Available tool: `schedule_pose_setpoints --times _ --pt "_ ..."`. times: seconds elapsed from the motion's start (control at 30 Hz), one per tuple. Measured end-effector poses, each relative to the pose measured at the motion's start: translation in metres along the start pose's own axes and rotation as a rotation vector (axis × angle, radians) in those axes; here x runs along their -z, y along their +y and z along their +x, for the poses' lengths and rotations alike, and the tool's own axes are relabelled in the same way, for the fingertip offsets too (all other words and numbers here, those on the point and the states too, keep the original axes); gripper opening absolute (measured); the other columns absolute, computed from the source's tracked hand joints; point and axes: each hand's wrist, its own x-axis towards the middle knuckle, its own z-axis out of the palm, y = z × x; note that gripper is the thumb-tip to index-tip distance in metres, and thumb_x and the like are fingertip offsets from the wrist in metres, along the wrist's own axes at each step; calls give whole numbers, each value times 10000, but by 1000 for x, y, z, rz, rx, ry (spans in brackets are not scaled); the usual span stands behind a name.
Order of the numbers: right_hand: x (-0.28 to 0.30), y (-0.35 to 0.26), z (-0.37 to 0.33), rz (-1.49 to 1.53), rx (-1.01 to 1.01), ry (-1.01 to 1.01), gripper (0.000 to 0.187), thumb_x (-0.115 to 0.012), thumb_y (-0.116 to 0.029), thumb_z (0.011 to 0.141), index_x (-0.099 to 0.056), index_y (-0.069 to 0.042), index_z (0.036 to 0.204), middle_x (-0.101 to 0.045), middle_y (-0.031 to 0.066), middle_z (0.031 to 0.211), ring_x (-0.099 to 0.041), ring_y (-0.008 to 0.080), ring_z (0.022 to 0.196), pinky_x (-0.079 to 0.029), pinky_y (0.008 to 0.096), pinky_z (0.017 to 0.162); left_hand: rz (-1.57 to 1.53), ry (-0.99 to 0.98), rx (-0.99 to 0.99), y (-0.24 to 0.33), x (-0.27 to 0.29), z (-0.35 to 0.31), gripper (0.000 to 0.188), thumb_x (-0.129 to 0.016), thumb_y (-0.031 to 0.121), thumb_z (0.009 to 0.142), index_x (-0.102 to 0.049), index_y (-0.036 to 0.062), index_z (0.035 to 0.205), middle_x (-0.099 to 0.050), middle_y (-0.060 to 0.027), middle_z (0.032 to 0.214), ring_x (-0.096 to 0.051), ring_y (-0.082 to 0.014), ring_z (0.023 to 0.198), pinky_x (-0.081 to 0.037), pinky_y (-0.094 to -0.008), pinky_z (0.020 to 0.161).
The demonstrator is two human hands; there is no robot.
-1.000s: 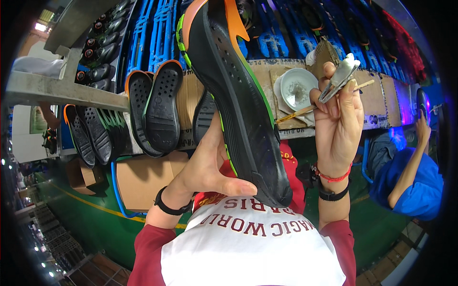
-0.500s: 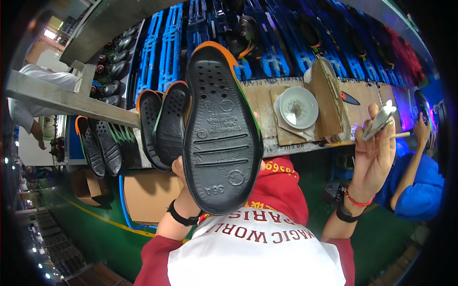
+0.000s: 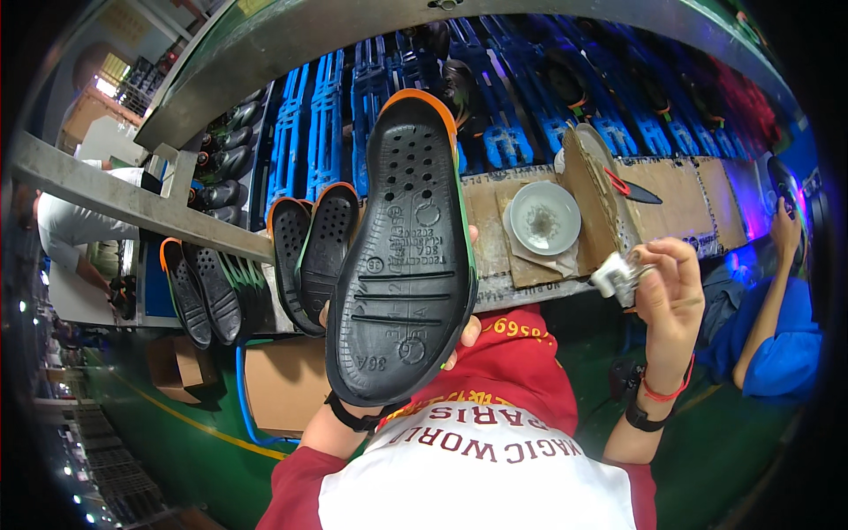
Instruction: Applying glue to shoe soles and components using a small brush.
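My left hand grips a large black shoe sole from behind, its fingertips showing past the right edge. Rows of small holes, ridges and moulded markings cover the face turned up to me. An orange rim runs round the sole's far end, with green along one side. To the right, my raised right hand pinches a crumpled white and grey wad, perhaps a cloth; its material is unclear. The wad is apart from the sole. Beyond it, a white bowl with residue stands on cardboard.
More soles lean at the table edge, left of mine. An upright cardboard flap and red-handled scissors are beyond the bowl. A metal bar crosses at left. Blue racks hold shoes behind. A blue-clothed person works at right.
My right hand has come left and turned, bringing the wad nearer the sole. The sole has tilted slightly, and more left fingertips show. A wooden stick by my right hand is out of sight.
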Motion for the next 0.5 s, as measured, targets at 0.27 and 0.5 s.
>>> schedule_pose_setpoints --times 0.27,0.5 --pt "-45 -5 -4 -698 511 -359 610 -613 96 655 -610 -163 1207 -591 94 895 -613 177 608 -511 281 492 -23 14 99 2 -3 6 669 -504 302 908 -175 136 1466 -157 -106 1510 -506 -557 914 -561 -550 662" --pt "-59 -5 0 -782 539 -470 724 -563 137 570 -590 -154 1233 -576 97 949 -565 164 542 -479 271 464 -15 20 155 3 3 5 711 -490 333 925 -109 72 1465 -275 -266 1403 -494 -570 947 -547 -579 680"
